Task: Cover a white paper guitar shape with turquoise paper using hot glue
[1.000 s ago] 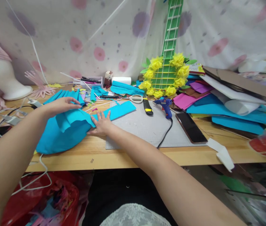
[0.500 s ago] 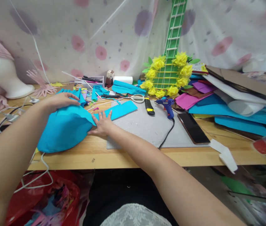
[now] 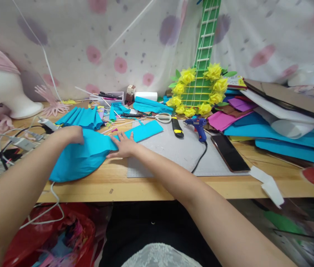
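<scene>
A wide sheet of bright blue crepe paper [image 3: 83, 163] bulges over the left of the table. It narrows to a flat, folded strip [image 3: 147, 130] on the right. My right hand [image 3: 123, 144] lies with fingers spread, pressing on the paper where the two parts meet. At the top of the bulging part rests my left hand [image 3: 75, 134], bent at the wrist. Its fingers are turned down and hidden, so its grip cannot be made out. Behind it lies a pleated blue paper piece [image 3: 81, 118].
On the grey cutting mat [image 3: 159, 163] lie scissors [image 3: 164, 118], a utility knife [image 3: 177, 128] and a blue glue gun [image 3: 198, 128]. A phone [image 3: 230, 152] overlaps its right edge. Paper sheets [image 3: 279, 135] are piled right. Cables [image 3: 15, 141] and a mannequin head [image 3: 15, 92] stand left.
My left hand has come down and its fingers have turned out of sight; the pleated piece behind now shows more. The bulging paper looks flatter. My right hand stays on the paper.
</scene>
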`<state>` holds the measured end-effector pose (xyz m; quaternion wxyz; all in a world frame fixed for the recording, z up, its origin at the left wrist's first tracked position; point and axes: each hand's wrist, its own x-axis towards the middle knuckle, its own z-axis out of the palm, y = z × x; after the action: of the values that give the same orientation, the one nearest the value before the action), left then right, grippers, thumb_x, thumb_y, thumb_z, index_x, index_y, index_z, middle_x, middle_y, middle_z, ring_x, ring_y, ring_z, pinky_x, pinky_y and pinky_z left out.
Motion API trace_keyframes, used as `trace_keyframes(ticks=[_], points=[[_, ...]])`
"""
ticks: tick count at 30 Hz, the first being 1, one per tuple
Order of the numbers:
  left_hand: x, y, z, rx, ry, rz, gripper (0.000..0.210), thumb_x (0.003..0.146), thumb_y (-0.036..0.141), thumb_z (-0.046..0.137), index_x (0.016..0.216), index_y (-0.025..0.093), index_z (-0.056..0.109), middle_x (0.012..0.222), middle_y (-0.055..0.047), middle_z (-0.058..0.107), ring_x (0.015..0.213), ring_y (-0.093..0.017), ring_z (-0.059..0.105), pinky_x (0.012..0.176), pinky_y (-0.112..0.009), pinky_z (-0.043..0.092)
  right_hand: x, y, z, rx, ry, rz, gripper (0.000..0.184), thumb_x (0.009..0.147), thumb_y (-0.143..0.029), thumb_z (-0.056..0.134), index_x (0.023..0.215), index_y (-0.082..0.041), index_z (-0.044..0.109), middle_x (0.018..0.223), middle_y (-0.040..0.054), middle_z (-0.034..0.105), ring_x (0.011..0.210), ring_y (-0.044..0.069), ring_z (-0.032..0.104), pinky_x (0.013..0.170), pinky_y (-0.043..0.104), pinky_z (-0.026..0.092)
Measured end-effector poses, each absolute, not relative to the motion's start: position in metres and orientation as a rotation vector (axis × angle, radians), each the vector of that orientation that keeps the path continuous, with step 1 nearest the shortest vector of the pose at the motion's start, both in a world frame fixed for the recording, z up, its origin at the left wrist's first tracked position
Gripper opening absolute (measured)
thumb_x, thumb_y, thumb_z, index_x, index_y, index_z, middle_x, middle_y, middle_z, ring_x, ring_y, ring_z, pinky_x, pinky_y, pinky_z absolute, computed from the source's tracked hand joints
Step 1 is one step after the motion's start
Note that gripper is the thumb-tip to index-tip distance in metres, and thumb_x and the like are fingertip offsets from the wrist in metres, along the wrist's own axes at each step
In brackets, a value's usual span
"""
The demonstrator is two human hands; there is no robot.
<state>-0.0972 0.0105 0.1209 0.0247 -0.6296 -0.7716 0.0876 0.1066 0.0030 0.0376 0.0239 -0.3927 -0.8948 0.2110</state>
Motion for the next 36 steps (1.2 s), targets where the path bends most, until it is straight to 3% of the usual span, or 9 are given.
trace_keyframes(ticks=[3,6,9,15,21,30,36], points=[[-0.079,0.003,0.123,-1.921,-2.308,0.332,0.042,0.070,0.021,0.057,0.111,0.014,0.062,0.115,-0.016,0.062,0.101,-0.028,0.058,0.081,-0.038,0.047,0.121,0.015,0.039,-1.156,-2.690,0.676,0.081,0.084,-0.063,0.043,0.149,-0.022,0.019,0.155,0.0142,0.013,0.143,0.032,0.008,0.110,0.061,0.007],[-0.045,-0.002,0.118,-2.127,-2.082,0.170,0.035,0.081,0.027,0.046,0.111,0.018,0.060,0.117,-0.011,0.061,0.107,-0.026,0.057,0.085,-0.036,0.046,0.142,0.030,0.034,-1.222,-2.597,0.562,0.060,0.092,-0.042,0.043,0.145,-0.016,0.031,0.152,0.0130,0.026,0.142,0.029,0.016,0.113,0.052,0.013],[-0.011,0.003,0.097,-2.359,-1.987,0.098,0.037,0.085,0.039,0.044,0.113,0.019,0.059,0.118,-0.008,0.062,0.108,-0.024,0.057,0.087,-0.033,0.046,0.168,0.044,0.026,-1.332,-2.546,0.452,0.054,0.093,-0.033,0.042,0.142,-0.010,0.036,0.150,0.0138,0.030,0.141,0.028,0.019,0.114,0.045,0.017],[0.026,0.013,0.040,-2.560,-1.878,0.005,0.057,0.088,0.045,0.039,0.131,0.009,0.042,0.135,-0.017,0.050,0.124,-0.025,0.047,0.100,-0.034,0.037,0.211,0.054,0.014,-1.345,-2.621,0.204,0.054,0.096,-0.038,0.033,0.144,-0.012,0.033,0.152,0.0126,0.026,0.141,0.029,0.019,0.113,0.049,0.015],[0.041,0.009,0.011,-2.412,-1.984,-0.065,0.064,0.091,0.043,0.032,0.139,0.003,0.031,0.143,-0.023,0.038,0.131,-0.032,0.037,0.107,-0.043,0.027,0.220,0.051,0.000,-1.336,-2.659,0.064,0.056,0.096,-0.044,0.030,0.146,-0.018,0.030,0.152,0.0101,0.026,0.141,0.030,0.020,0.113,0.051,0.011],[0.039,0.016,0.010,-2.421,-2.116,-0.138,0.065,0.090,0.050,0.030,0.139,0.008,0.034,0.142,-0.020,0.040,0.131,-0.031,0.038,0.106,-0.040,0.028,0.218,0.057,0.009,-1.384,-2.737,0.181,0.059,0.095,-0.046,0.030,0.147,-0.017,0.027,0.153,0.0111,0.025,0.141,0.030,0.018,0.112,0.051,0.012],[0.042,0.015,0.008,-2.381,-2.104,-0.216,0.056,0.091,0.039,0.033,0.137,0.007,0.038,0.146,-0.020,0.033,0.137,-0.030,0.028,0.110,-0.040,0.024,0.218,0.055,0.013,-1.407,-2.776,0.229,0.059,0.096,-0.045,0.024,0.148,-0.017,0.022,0.155,0.0094,0.016,0.143,0.029,0.012,0.113,0.050,0.009]])
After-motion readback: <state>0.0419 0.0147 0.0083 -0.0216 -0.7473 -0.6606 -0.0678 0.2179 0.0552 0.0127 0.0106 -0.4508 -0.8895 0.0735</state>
